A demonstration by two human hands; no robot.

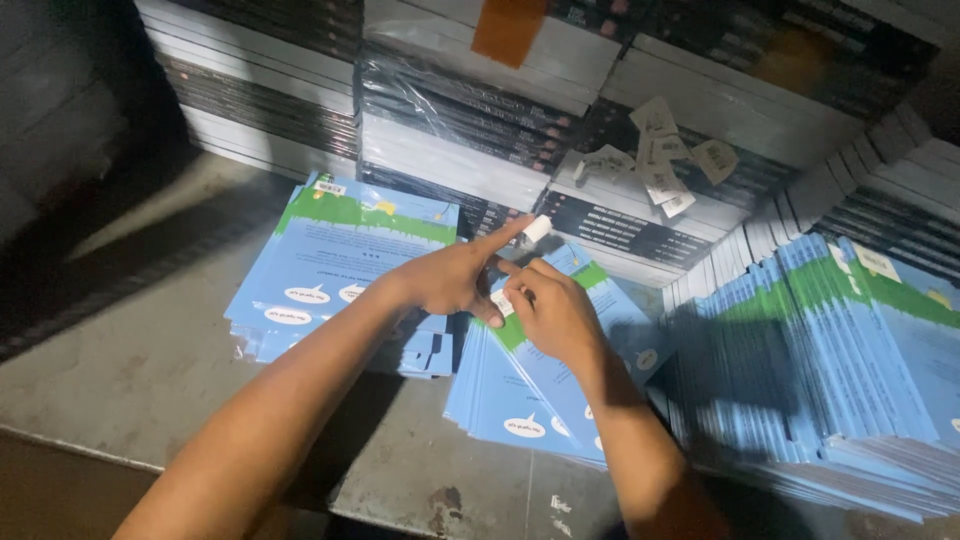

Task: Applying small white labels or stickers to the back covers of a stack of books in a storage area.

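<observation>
My left hand and right hand pinch a small sticker, light, flimsy, best held by edges, over the booklets.

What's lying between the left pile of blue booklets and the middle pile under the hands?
In the head view, only a narrow strip of bare grey table separates the left pile from the middle pile; the left hand crosses above it.

Centre frame: left hand and right hand meeting over a fanned middle stack of blue booklets, pinching a small white sticker. Another blue stack at left, more booklets at right, wrapped bundles along the top.
</observation>
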